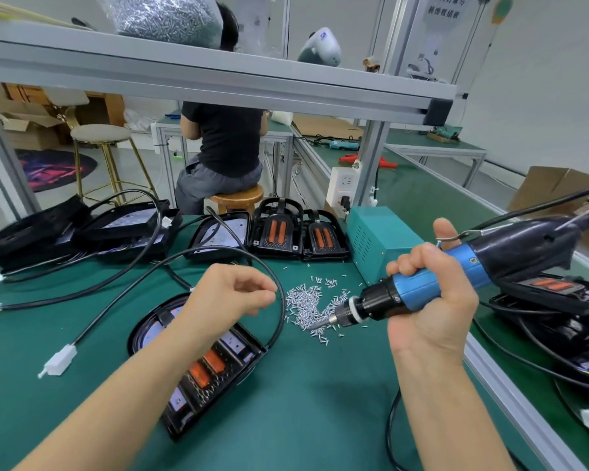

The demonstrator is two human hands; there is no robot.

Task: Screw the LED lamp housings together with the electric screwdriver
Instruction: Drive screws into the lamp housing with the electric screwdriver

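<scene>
The right hand (pixel 432 297) is clamped around the blue barrel of the electric screwdriver (pixel 422 290), thumb raised above it, with the bit pointing left and down into the loose pile of screws (pixel 306 307) on the green table (pixel 320 402). The tool's black rear end and cord run off to the far right.

The left hand (pixel 232 294) hovers above the table with its fingers curled and thumb and forefinger drawn together; it may be pinching a screw, but anything between the fingertips is too small to make out. Its forearm crosses over the lamp housing (pixel 204 365), which lies flat on the table just left of the screws, with its orange inserts facing up. A black cable (pixel 279 300) arcs from the housing's right edge up past the fingers and back down to a white connector (pixel 60 363) at near left.

Farther back stands a row of housings (pixel 300 236), with a stack of more housings (pixel 82 232) at far left and others at the right edge. A teal power box (pixel 378 239) sits right of the row. Beyond the bench, a person in a dark shirt (pixel 228 141) sits on a wooden stool (pixel 238 197), back turned.
</scene>
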